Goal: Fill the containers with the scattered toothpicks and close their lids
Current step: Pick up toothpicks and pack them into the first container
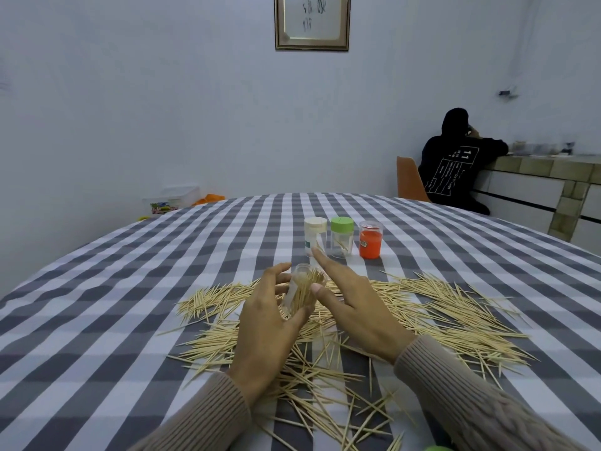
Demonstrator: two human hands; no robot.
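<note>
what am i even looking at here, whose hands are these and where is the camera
There is no machine here: a person wears one wide-angle camera on the head, looking forward and down, so you see their own two bare hands. The left hand has its grip around a clear container, open at the top and already stuffed with toothpicks. The right hand has straight fingers, its thumb at the container's mouth. Loose toothpicks lie scattered over a checked tablecloth. Further back stand three more containers: one with a cream lid, one with a green lid, and an orange one. Another person sits in the far corner.
</note>
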